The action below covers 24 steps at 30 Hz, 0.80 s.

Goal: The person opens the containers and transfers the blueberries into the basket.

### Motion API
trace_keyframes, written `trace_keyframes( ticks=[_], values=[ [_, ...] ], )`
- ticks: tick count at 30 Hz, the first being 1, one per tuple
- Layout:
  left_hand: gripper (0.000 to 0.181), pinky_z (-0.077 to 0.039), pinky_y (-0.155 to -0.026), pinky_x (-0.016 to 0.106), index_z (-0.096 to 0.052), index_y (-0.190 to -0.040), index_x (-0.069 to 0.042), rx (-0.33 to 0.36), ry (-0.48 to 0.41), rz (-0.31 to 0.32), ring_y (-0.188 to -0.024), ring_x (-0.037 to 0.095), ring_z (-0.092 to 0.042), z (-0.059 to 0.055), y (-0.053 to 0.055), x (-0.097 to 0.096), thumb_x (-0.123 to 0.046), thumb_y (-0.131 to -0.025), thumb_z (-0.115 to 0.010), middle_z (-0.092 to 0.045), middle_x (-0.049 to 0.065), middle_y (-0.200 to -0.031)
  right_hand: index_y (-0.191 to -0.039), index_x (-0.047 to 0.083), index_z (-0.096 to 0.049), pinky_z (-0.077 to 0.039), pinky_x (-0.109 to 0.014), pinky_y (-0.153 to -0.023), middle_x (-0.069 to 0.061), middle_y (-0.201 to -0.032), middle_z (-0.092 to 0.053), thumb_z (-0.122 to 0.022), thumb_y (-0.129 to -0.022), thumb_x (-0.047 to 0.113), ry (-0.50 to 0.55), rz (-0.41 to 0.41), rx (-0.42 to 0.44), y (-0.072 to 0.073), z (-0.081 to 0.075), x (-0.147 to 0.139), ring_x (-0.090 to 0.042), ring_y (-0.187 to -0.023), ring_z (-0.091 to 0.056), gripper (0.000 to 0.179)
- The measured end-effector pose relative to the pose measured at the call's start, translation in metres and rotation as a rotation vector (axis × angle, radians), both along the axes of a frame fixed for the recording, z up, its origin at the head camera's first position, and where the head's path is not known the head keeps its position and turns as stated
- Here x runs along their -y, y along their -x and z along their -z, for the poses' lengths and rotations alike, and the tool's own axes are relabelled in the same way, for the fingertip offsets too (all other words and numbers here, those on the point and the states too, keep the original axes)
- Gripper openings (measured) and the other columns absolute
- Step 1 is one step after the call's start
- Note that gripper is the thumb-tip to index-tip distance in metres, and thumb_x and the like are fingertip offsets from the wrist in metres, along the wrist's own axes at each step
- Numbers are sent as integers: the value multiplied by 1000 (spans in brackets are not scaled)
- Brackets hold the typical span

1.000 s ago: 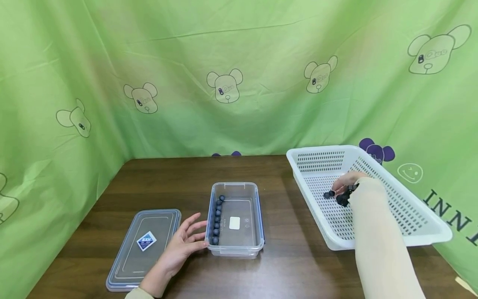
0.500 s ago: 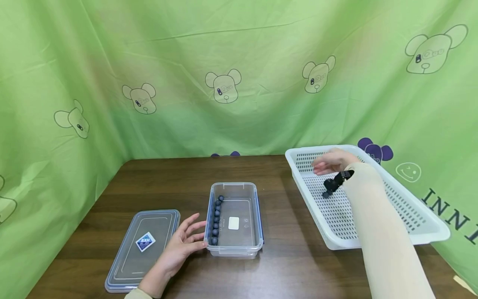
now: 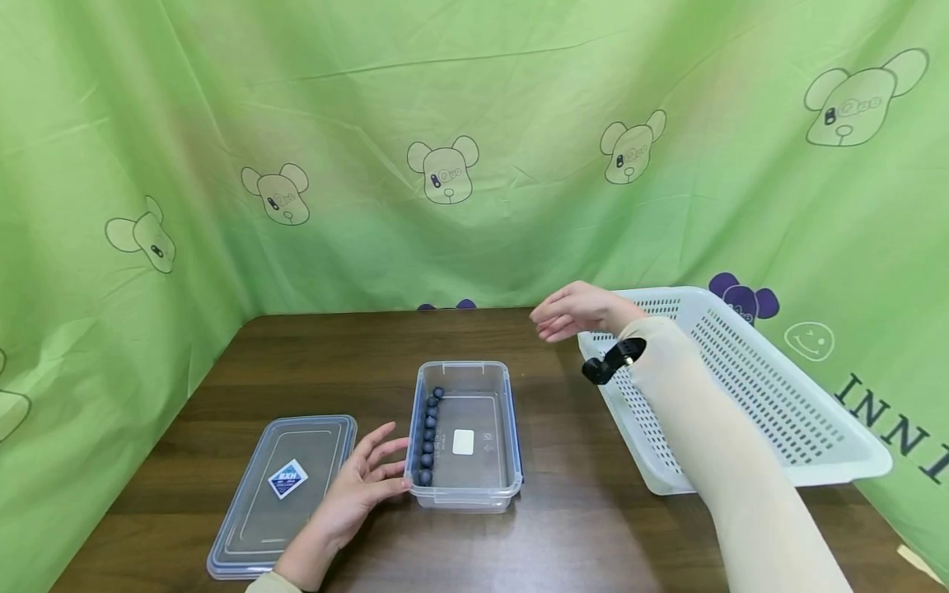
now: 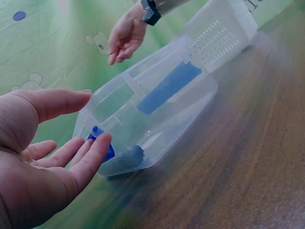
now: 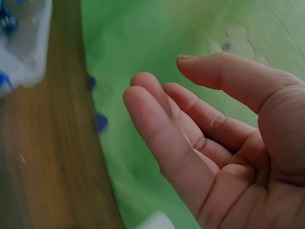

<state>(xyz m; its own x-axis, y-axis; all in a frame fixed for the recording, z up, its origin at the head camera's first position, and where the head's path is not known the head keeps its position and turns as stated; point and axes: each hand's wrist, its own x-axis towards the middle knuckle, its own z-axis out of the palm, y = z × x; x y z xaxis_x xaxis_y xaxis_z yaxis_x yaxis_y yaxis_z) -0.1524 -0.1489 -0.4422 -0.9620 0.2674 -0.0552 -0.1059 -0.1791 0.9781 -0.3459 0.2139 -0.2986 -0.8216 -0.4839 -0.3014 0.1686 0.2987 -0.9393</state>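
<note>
In the head view my left hand [image 3: 361, 479] stays at the left side of a clear plastic food box [image 3: 482, 494], fingers spread and thumb at its near left corner. A single-file row of blueberries [image 3: 427, 447] lies inside along the left wall; the left wrist view shows the nearest blueberry [image 4: 132, 154] through the plastic. My right hand [image 3: 578, 311] hovers over the left rim of a white slotted basket [image 3: 778, 395]. In the right wrist view its fingers [image 5: 157, 129] are loosely bent, thumb apart, with nothing seen between them. The forearm hides part of the basket's floor.
The box's lid [image 3: 259, 527], with a blue-and-white label, lies flat on the brown wooden table [image 3: 341, 354] left of the box. A green printed curtain [image 3: 371, 99] hangs behind the table. A small camera [image 3: 614, 361] is strapped to my right wrist.
My right hand has risen from the dark blueberries on the basket's floor and swung left past its rim. My left hand, the box and its row of blueberries look the same.
</note>
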Motion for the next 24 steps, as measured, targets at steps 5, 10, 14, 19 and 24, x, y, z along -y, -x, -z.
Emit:
trace_keyframes(
  ticks=[5, 10, 14, 19, 24],
  values=[
    [91, -53, -87, 30, -16, -155, 2, 1, -4, 1, -115, 29, -57, 0, 1, 0, 11, -82, -69, -36, 31, -148, -122, -19, -56, -58, -36, -78, -18, -88, -69, -59, -95, 0, -22, -61, 20, -8, 11, 36, -23, -77, -70, 33],
    [90, -53, -87, 30, -16, -155, 2, -2, 2, 1, -115, 30, -57, 0, 0, -1, 10, -82, -69, -36, 31, -148, -123, -19, -55, -58, -39, -79, -19, -87, -71, -60, -93, 1, -75, -153, 42, -20, 29, 69, -22, -75, -70, 36],
    [90, -53, -87, 30, -17, -155, 2, -6, 8, -6, -115, 30, -57, 0, -1, 0, 10, -83, -70, -36, 31, -148, -117, -16, -59, -58, -42, -80, -17, -84, -70, -62, -92, 1, -114, -233, 67, -31, 45, 97, -22, -73, -70, 30],
    [90, -53, -88, 31, -16, -155, 2, -2, 1, -5, -115, 30, -57, 0, -1, -1, 10, -83, -70, -36, 32, -148, -104, -10, -65, -60, -36, -70, -16, -79, -68, -63, -91, -2, -139, -281, 129, -42, 66, 123, -21, -67, -69, 16],
    [90, -52, -88, 31, -16, -154, 3, -6, 8, -2, -115, 30, -57, 0, -1, -1, 9, -83, -70, -36, 32, -148, -99, -8, -66, -59, -34, -66, -16, -77, -66, -64, -91, 0, -166, -284, 150, -48, 81, 137, -21, -65, -69, 12]
  ],
)
